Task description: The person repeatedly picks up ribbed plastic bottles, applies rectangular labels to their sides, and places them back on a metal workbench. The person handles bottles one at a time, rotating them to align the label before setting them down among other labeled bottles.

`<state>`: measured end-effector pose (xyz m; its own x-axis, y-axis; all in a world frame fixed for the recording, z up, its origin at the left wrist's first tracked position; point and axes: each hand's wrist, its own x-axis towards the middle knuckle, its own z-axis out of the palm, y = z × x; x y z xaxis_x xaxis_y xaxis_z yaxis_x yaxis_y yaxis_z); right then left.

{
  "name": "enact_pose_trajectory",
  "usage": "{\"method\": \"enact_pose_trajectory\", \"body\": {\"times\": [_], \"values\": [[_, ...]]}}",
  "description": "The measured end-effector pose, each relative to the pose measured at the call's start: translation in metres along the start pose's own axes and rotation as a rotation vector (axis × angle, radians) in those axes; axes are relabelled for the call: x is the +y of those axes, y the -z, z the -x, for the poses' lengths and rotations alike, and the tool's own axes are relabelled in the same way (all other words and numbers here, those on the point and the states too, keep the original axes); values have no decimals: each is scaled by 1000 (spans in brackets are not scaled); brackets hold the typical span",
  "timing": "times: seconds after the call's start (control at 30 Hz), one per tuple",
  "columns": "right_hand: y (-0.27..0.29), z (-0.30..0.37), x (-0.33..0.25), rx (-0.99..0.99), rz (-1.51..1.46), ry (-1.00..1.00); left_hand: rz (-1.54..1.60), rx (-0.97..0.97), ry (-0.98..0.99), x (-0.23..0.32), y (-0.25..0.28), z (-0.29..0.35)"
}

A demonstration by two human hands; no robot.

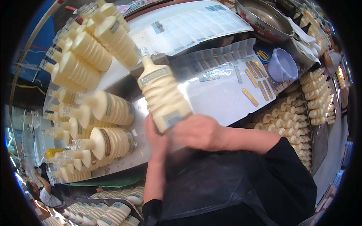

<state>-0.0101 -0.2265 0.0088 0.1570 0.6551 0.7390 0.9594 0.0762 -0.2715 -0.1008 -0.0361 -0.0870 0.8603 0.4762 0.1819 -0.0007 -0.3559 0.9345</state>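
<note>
A cream-coloured ribbed bottle with a clear threaded neck leans in front of me, its base towards me. It has a grey-blue band round its shoulder and a grey-blue label low on its face. My left hand is closed round the lower left side of the bottle. Against its base, at the lower right by the label, lies my right hand, smeared by motion with its fingers bent; I cannot make out whether they grip anything.
On the metal worktop, more cream bottles crowd the left side. Gold label strips lie on a white sheet at right, near a lilac bucket. A metal basin stands behind. Stacked bottles fill the right side.
</note>
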Motion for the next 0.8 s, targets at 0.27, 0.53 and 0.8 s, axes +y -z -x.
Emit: {"method": "enact_pose_trajectory", "body": {"times": [0.27,0.53,0.8], "values": [[8,-3,-7,92,-86,-145,-331,119,-303,35,18,-1],[47,52,18,60,-475,-966,32,103,-159,16,-1,4],[129,165,16,-15,716,-1157,-527,70,-561,59,20,-8]]}}
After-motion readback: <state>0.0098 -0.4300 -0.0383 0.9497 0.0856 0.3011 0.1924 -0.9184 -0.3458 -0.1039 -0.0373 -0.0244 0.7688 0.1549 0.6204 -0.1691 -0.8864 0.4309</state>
